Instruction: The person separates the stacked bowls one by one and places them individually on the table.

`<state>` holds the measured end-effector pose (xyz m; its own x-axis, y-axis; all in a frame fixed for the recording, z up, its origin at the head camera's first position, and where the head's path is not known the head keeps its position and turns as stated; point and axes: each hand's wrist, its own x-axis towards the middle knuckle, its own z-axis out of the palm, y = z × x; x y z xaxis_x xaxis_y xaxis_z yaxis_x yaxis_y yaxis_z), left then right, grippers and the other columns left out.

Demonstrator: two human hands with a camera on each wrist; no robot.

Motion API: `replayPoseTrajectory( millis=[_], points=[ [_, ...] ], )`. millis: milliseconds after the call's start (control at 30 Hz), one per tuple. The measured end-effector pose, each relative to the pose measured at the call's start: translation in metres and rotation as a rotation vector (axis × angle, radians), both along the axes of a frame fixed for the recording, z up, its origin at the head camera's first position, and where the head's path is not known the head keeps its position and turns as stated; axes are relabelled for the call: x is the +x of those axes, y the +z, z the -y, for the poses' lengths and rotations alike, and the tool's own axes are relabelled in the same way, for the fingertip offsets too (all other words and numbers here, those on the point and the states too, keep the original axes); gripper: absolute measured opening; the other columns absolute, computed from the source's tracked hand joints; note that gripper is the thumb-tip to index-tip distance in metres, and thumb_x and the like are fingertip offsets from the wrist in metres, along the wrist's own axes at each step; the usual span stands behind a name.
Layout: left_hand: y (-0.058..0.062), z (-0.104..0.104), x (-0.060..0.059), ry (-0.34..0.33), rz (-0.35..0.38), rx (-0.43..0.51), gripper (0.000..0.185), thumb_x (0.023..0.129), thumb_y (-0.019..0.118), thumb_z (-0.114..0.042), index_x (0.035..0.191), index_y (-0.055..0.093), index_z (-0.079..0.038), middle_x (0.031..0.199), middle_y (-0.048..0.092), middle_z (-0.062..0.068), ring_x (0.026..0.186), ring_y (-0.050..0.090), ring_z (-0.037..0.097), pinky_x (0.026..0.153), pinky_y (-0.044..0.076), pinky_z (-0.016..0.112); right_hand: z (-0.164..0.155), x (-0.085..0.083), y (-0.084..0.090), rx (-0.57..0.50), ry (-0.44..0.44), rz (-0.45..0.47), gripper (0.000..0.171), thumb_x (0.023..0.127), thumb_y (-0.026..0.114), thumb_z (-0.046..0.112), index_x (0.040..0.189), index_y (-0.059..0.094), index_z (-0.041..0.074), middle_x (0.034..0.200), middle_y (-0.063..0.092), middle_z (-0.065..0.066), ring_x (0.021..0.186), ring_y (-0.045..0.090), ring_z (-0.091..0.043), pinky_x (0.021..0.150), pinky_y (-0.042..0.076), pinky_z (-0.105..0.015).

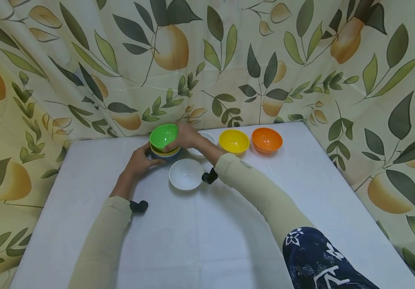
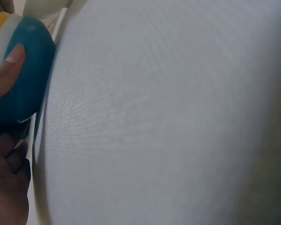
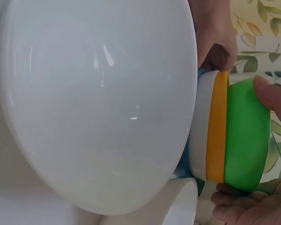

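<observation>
The right hand [image 1: 185, 136] grasps the green bowl [image 1: 163, 136] atop the stack, directly above the blue bowl [image 2: 25, 75] the left hand [image 1: 139, 161] steadies.

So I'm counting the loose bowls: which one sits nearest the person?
The white bowl between the forearms; the yellow bowl, orange bowl and stack sit farther back.

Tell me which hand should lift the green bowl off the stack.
The right hand. Its fingers already curl round the green bowl at the top of the stack, as the right wrist view shows. The left hand holds the blue bowl at the bottom, so it probably suits steadying the stack instead.
</observation>
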<state>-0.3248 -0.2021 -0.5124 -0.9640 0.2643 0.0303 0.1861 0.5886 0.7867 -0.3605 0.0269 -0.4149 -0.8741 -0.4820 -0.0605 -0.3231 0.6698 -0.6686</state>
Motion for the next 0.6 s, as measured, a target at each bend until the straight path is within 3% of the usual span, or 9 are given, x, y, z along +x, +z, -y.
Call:
replayPoseTrajectory(
  millis=[333, 600],
  points=[
    [-0.002, 0.001, 0.000, -0.003, 0.016, 0.001, 0.102, 0.084, 0.091, -0.036, 0.164, 0.035, -0.007, 0.163, 0.043, 0.016, 0.153, 0.033, 0.036, 0.126, 0.025, 0.053, -0.010, 0.005, 0.010, -0.105, 0.004, 0.015, 0.082, 0.077, 0.096, 0.034, 0.142, 0.056, 0.003, 0.129, 0.066, -0.009, 0.115, 0.065, -0.023, 0.097, 0.057, -0.031],
    [-0.002, 0.002, -0.001, 0.010, 0.036, 0.003, 0.103, 0.084, 0.091, -0.035, 0.165, 0.033, -0.008, 0.165, 0.040, 0.015, 0.154, 0.032, 0.036, 0.126, 0.024, 0.054, -0.025, 0.018, 0.025, -0.165, -0.067, 0.036, 0.090, 0.075, 0.096, 0.034, 0.145, 0.052, -0.001, 0.132, 0.063, -0.013, 0.118, 0.061, -0.028, 0.098, 0.057, -0.037]
  ],
)
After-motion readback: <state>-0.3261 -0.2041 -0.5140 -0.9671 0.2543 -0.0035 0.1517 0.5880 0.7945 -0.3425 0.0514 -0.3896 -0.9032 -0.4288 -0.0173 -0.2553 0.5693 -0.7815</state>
